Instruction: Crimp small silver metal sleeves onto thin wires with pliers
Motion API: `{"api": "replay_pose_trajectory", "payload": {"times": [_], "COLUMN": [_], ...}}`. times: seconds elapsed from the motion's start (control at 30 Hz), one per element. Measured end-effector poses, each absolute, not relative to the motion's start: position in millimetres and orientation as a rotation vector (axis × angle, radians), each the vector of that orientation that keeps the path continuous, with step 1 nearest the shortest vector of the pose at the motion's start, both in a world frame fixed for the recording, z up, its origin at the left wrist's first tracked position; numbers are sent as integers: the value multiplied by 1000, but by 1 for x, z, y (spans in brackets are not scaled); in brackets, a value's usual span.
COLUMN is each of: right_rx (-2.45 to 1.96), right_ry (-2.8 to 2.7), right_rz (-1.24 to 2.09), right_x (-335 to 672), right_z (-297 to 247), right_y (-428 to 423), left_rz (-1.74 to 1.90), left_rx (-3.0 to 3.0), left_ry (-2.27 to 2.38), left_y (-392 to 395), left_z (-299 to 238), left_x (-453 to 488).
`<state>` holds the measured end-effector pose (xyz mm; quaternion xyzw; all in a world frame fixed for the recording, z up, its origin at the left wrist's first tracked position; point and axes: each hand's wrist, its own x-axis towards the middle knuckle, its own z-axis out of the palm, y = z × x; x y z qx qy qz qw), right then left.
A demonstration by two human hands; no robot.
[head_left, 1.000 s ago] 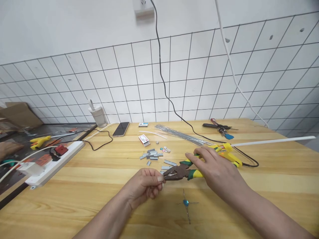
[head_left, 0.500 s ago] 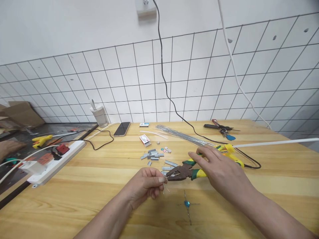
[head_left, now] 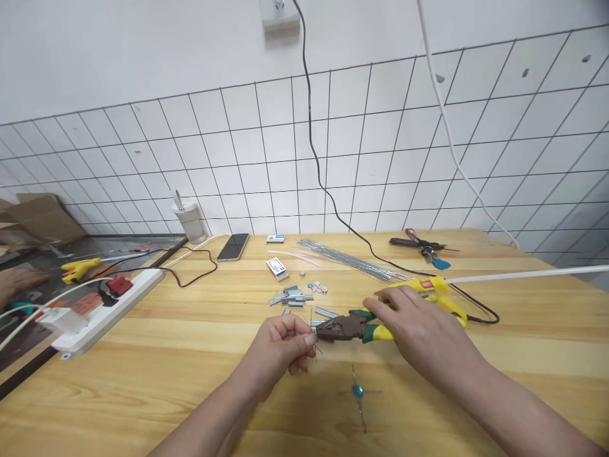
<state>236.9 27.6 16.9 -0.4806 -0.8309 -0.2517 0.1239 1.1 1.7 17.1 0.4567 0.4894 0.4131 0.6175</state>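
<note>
My left hand (head_left: 290,346) pinches a small piece of thin crossed wires (head_left: 318,349) whose ends stick out past the fingertips. My right hand (head_left: 413,317) is wrapped around the yellow and green handles of rusty pliers (head_left: 345,326). The plier jaws look nearly closed and meet the wire piece right at my left fingertips; the exact grip is hidden. Below the pliers a twisted wire cross with a blue gem (head_left: 358,391) lies on the wooden table (head_left: 143,381). Staple strips (head_left: 292,296) lie just beyond my left hand.
A yellow glue gun (head_left: 438,291) lies beyond my right hand. Farther back are a wire bundle (head_left: 347,257), a small box (head_left: 277,269), a phone (head_left: 233,247) and keys (head_left: 431,254). At left sit a power strip (head_left: 114,311) and another person's hand (head_left: 19,284).
The plier jaws have closed somewhat and their handles have come closer together in my right hand. The wire piece has turned slightly in my left fingers.
</note>
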Motion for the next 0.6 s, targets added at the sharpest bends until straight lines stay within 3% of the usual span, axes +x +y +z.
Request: {"api": "replay_pose_trajectory", "payload": {"times": [0.13, 0.37, 0.47, 0.6], "right_rx": [-1488, -1637, -1671, -1682], "right_ry": [-2476, -2603, -2581, -2527], "right_rz": [-588, -8, 71, 38], "right_x": [231, 223, 225, 232], "right_z": [16, 19, 22, 22], "right_y": [25, 14, 13, 20], "left_rz": [1086, 1254, 1269, 1153], "left_rx": [1304, 2081, 1994, 1456], "left_ry": [1265, 1306, 1280, 1276], "left_y": [-1, 1, 4, 7], "left_z": [17, 10, 13, 18], "left_x": [3, -5, -4, -3]}}
